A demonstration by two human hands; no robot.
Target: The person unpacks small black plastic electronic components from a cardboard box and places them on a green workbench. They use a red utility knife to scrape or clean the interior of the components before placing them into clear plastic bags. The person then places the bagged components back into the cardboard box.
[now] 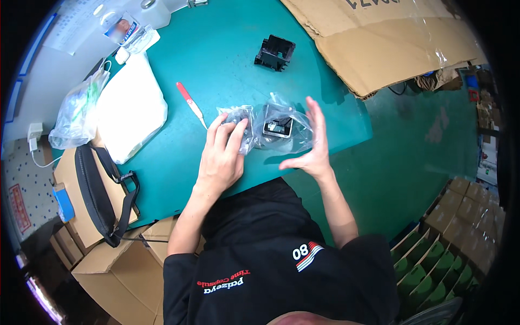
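My left hand (219, 157) has its fingers bent over a small clear plastic bag (247, 125) with dark contents, gripping it against the green table. What exactly lies in that bag is too small to make out. Just right of it is a larger clear plastic bag (299, 134), around a black part with a silver rectangular frame (278, 128). My right hand (314, 143) stands open at that bag's right side, thumb and fingers wide apart; I cannot tell whether it touches the film.
A black open plastic housing (275, 52) sits farther back. Left of the bags lies a red-and-white pen (189, 101). A white bag (132, 111), a water bottle (127, 30) and a black strapped pouch (97, 189) are at left. A large cardboard box (379, 40) overhangs the far right.
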